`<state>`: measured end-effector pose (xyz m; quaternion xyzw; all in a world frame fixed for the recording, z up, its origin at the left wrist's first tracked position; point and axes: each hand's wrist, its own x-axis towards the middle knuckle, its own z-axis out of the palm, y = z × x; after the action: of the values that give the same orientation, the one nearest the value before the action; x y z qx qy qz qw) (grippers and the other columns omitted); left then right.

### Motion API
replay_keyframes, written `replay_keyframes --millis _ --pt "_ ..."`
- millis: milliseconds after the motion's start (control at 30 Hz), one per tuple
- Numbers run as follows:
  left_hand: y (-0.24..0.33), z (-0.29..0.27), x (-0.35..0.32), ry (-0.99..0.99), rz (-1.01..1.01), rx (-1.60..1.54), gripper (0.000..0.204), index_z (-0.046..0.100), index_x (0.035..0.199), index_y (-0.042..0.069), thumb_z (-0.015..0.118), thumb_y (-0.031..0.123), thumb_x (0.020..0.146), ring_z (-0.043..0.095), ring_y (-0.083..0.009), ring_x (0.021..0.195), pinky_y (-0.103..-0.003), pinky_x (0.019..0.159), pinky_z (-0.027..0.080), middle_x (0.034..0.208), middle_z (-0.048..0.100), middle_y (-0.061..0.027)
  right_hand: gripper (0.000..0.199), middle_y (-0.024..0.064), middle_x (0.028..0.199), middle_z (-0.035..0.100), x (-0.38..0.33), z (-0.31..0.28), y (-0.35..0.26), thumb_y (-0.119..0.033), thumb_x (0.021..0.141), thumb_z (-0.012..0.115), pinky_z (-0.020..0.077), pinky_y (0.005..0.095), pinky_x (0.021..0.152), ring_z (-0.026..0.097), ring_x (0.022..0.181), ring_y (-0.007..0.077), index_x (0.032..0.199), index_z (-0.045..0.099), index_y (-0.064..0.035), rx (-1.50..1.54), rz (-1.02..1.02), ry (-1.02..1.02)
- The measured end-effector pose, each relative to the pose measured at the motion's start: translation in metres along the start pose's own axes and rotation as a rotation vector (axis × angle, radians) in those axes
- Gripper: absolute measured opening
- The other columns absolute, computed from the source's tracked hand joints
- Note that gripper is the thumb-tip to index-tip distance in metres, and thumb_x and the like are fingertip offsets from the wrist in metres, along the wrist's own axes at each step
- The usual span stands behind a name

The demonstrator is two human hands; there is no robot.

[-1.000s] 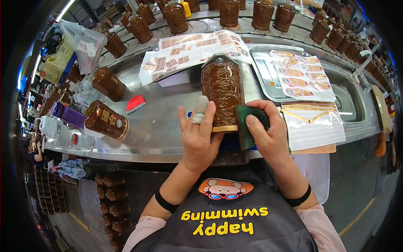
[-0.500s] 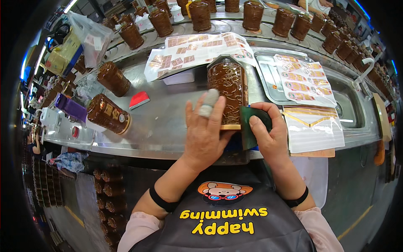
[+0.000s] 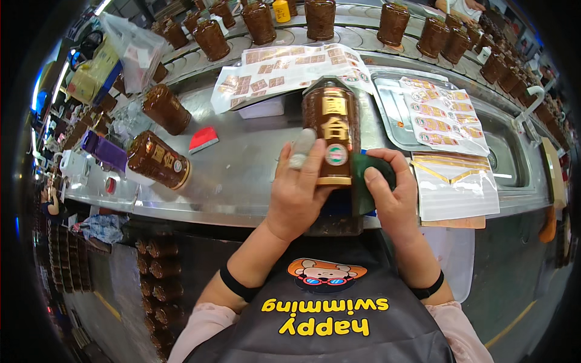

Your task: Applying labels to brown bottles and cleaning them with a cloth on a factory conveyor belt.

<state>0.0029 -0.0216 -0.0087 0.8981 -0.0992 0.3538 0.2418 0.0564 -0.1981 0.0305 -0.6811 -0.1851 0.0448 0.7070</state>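
A glossy brown bottle (image 3: pixel 313 115) lies in front of me on a dark stand, its gold lettering and a small round green-and-white sticker (image 3: pixel 336 154) facing up. My left hand (image 3: pixel 296 187) grips its left side near the gold-rimmed base, with the thumb at the base end. Pale covers wrap two of that hand's fingers. In my right hand (image 3: pixel 392 187) is a flat dark green scraper (image 3: pixel 364 190), pinched between thumb and fingers, its edge close along the bottle's right side. Whether the scraper touches the glass I cannot tell.
Two brown bottles (image 3: pixel 158 158) lie at left, near a red scraper (image 3: pixel 203 140) and a purple holder (image 3: pixel 104 151). Sticker sheets (image 3: pixel 290 66) lie behind; another sheet (image 3: pixel 445 115) covers a metal tray (image 3: pixel 387 130) beside a sink (image 3: pixel 505 151). Bottles stand on a conveyor (image 3: pixel 357 39).
The bottle has turned about its length: a raised pattern faced up before, now the gold lettering and round sticker do. Bottles on the conveyor have shifted right. Both hands keep their places.
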Motion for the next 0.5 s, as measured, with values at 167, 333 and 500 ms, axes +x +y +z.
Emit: replay_keyframes --millis 167,333,500 --pt "0.001 -0.011 -0.007 -0.030 -0.096 0.069 0.072 0.042 0.138 -0.003 0.072 0.029 0.082 0.054 -0.0411 0.113 -0.057 0.109 0.029 0.129 0.053 -0.0252 0.023 0.0052 0.091 0.064 0.001 -0.001 0.005 -0.010 0.090 0.060 0.0487 0.0233 0.071 0.058 0.080 0.0081 0.111 0.057 0.0000 -0.025 -0.042 -0.010" --pt "0.004 -0.005 0.010 -0.033 0.026 0.083 0.069 0.042 0.139 -0.003 0.071 0.026 0.084 0.052 -0.0431 0.117 -0.056 0.106 0.034 0.132 0.051 -0.0266 0.023 0.0020 0.095 0.060 -0.001 -0.003 0.004 -0.008 0.091 0.058 0.0472 0.0209 0.075 0.054 0.084 0.0062 0.113 0.056 -0.0018 -0.017 -0.012 -0.019" --pt "-0.004 -0.008 -0.011 -0.029 -0.157 -0.061 0.068 0.041 0.139 -0.002 0.071 0.020 0.083 0.050 -0.0441 0.119 -0.055 0.108 0.031 0.133 0.050 -0.0258 0.023 0.0055 0.091 0.064 -0.002 -0.003 0.009 -0.010 0.090 0.060 0.0495 0.0241 0.073 0.058 0.081 0.0086 0.111 0.057 0.0000 -0.007 -0.049 -0.017"
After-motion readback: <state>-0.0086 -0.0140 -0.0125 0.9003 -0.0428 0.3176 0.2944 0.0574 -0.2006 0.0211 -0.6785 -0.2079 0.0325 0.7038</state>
